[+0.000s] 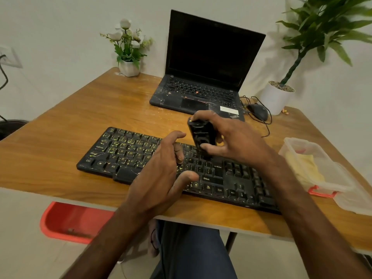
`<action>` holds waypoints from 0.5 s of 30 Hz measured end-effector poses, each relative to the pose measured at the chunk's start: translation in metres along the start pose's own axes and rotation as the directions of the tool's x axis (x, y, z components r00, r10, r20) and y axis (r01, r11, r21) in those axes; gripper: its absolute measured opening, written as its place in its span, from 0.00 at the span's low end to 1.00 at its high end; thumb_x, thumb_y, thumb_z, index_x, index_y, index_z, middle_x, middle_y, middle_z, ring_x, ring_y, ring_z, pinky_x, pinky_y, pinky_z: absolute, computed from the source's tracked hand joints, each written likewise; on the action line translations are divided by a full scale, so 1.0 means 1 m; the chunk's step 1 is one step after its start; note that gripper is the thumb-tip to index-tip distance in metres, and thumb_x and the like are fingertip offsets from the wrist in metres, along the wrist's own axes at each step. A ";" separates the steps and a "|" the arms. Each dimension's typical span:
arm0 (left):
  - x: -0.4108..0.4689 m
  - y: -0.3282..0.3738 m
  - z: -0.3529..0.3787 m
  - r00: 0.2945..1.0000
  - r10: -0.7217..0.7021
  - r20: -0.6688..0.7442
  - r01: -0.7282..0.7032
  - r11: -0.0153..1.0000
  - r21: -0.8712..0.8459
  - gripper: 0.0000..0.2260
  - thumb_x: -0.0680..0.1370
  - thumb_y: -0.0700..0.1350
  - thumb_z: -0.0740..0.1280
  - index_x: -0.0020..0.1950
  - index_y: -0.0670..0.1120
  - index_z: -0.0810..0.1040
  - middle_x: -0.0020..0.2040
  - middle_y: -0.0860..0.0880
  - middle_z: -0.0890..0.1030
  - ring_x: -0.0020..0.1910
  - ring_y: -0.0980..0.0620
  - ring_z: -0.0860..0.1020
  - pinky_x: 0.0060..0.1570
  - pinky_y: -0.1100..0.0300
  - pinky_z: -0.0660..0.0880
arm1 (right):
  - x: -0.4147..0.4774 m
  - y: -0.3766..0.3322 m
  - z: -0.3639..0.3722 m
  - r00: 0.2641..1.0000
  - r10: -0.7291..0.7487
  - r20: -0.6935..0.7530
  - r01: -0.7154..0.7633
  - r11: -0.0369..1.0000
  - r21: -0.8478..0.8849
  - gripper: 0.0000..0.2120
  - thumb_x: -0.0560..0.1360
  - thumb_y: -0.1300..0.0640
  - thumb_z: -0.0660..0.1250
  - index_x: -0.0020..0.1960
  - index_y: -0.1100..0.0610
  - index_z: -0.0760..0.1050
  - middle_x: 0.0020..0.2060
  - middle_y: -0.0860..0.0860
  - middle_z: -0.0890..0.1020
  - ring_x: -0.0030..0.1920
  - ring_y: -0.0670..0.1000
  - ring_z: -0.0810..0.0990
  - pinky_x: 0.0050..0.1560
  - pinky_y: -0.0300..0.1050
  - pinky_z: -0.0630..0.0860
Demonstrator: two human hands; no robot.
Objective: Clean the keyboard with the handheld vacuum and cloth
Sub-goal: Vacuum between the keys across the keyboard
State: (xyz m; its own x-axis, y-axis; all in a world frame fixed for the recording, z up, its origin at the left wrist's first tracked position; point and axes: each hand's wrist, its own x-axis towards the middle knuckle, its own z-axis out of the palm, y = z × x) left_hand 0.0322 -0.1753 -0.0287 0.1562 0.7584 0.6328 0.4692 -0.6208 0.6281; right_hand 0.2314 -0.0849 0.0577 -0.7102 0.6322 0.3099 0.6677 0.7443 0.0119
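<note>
Both hands are busy over the keyboard [124, 154], which lies slantwise across the middle of the desk [80, 117]. The right hand [235, 137] is wrapped round the black handheld vacuum [200, 137], held nearly upright with its nozzle down on the keys just right of centre. The left hand [161, 170] grasps nothing; its loosely bent fingers rest on the middle keys, apparently to steady the board. Yellowish crumbs show among the keys in the left half, so the nozzle should probably work row by row toward that side, kept close without dragging the caps, with the left hand shifting clear of it. What looks like the yellow cloth [302, 164] sits in a clear plastic tub [296, 143] at the right edge. At upper centre stands a dusty open laptop [201, 91], with a wired mouse [258, 111] to its right. A small flower pot [128, 67] is at upper left and a tall potted plant [276, 97] at upper right, against pale walls.
</note>
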 end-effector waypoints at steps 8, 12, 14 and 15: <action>0.004 -0.013 0.006 0.999 0.014 -0.045 -0.017 0.997 -0.069 0.32 0.75 0.76 0.51 0.72 0.59 0.52 0.47 0.50 0.73 0.45 0.49 0.78 0.47 0.41 0.78 | 0.003 -0.004 0.006 0.999 0.001 -0.036 0.002 0.996 0.084 0.33 0.75 0.46 0.70 0.71 0.38 0.53 0.53 0.49 0.80 0.42 0.45 0.77 0.35 0.37 0.73; 0.009 -0.018 0.010 0.996 -0.017 -0.085 0.004 0.987 -0.158 0.34 0.73 0.77 0.55 0.71 0.60 0.55 0.45 0.50 0.74 0.42 0.45 0.78 0.43 0.37 0.78 | -0.027 0.015 -0.015 0.997 0.073 0.030 -0.074 0.997 0.034 0.34 0.74 0.47 0.72 0.73 0.41 0.57 0.38 0.36 0.69 0.34 0.36 0.70 0.33 0.33 0.63; 0.006 -0.016 0.009 0.999 0.006 -0.042 -0.009 0.997 -0.081 0.33 0.75 0.76 0.52 0.72 0.59 0.53 0.47 0.49 0.73 0.45 0.47 0.78 0.47 0.40 0.78 | -0.027 0.013 -0.012 0.997 0.080 -0.002 -0.079 0.989 0.128 0.33 0.74 0.48 0.73 0.72 0.41 0.58 0.41 0.37 0.72 0.35 0.36 0.72 0.33 0.32 0.66; 0.004 -0.014 0.007 1.000 0.011 -0.021 -0.012 0.999 -0.049 0.32 0.75 0.76 0.51 0.73 0.59 0.52 0.48 0.49 0.73 0.46 0.48 0.78 0.48 0.41 0.78 | -0.024 0.009 -0.006 0.997 0.067 -0.028 -0.061 0.981 0.182 0.33 0.74 0.49 0.73 0.71 0.41 0.57 0.45 0.40 0.76 0.37 0.38 0.75 0.34 0.33 0.69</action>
State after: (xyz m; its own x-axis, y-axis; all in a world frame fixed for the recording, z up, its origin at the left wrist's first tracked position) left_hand 0.0329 -0.1626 -0.0383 0.1430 0.7473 0.6490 0.4241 -0.6387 0.6420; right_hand 0.2558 -0.0947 0.0561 -0.6573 0.6746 0.3360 0.6581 0.7311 -0.1803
